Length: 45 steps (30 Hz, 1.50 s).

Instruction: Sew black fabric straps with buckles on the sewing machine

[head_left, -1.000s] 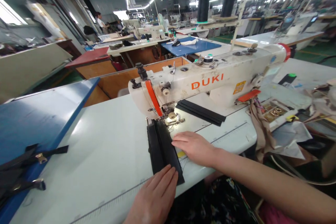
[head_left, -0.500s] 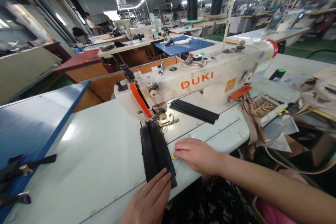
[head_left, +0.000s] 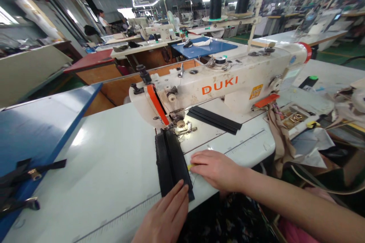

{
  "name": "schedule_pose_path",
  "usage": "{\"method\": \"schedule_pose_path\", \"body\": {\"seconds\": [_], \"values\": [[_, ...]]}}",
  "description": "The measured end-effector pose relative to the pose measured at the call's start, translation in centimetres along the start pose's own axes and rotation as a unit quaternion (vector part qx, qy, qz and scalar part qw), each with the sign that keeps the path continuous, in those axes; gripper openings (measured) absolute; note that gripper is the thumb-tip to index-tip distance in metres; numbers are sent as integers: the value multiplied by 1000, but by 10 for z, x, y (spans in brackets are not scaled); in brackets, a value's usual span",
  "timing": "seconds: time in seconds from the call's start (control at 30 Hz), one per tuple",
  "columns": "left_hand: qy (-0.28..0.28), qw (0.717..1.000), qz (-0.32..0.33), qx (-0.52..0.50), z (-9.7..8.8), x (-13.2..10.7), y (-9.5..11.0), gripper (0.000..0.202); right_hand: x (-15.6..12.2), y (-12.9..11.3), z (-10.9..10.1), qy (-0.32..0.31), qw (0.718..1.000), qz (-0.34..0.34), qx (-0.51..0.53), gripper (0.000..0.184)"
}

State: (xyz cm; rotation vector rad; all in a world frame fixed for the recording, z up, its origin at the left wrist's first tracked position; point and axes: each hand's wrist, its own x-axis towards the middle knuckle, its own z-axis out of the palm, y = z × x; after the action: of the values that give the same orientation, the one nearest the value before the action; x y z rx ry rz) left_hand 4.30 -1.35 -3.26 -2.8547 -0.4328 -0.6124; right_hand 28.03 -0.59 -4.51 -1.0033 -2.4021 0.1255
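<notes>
A folded black strip of leather-like material (head_left: 172,159) lies lengthwise on the table, its far end under the presser foot of the sewing machine (head_left: 216,87). My left hand (head_left: 168,212) rests on the near end of this strip, fingers stretched out flat. Just right of the strip, my right hand (head_left: 215,169) sits low over the table with its fingers curled together. A small yellow bit (head_left: 190,167) shows at its fingertips; whether the fingers grip it is hidden. More black strips (head_left: 215,119) lie stacked under the machine arm.
A measuring scale (head_left: 116,216) runs along the table's front edge. Black straps with metal buckles (head_left: 34,174) lie on the blue surface at left. A tray of metal rings (head_left: 293,117) and beige fabric (head_left: 278,136) are at right. Black thread cones (head_left: 216,0) stand behind the machine.
The whole view has shifted slightly, so the machine and table appear a little further right. Both hands keep nearly the same places beside and on the black strip.
</notes>
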Motion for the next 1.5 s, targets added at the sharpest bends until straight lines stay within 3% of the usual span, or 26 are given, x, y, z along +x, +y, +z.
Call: {"method": "schedule_pose_path", "body": {"seconds": [0.27,0.57,0.8,1.0,1.33,1.5], "values": [[-42,999,16,5,1,-2,2,37,-7,-7,-3,24,999,-22,34,26],[-5,1000,22,3,-4,17,5,37,-9,-5,-6,48,997,-12,64,28],[-23,1000,18,2,-12,24,8,40,-13,-13,-11,17,996,-14,90,27],[-33,999,-12,-11,1,12,13,40,-19,-21,-13,-8,995,-31,91,29],[3,1000,-17,13,6,13,17,38,-20,-21,-13,-20,994,-65,88,29],[67,997,-25,33,12,11,17,31,-22,-21,-13,0,993,-82,81,29]]}}
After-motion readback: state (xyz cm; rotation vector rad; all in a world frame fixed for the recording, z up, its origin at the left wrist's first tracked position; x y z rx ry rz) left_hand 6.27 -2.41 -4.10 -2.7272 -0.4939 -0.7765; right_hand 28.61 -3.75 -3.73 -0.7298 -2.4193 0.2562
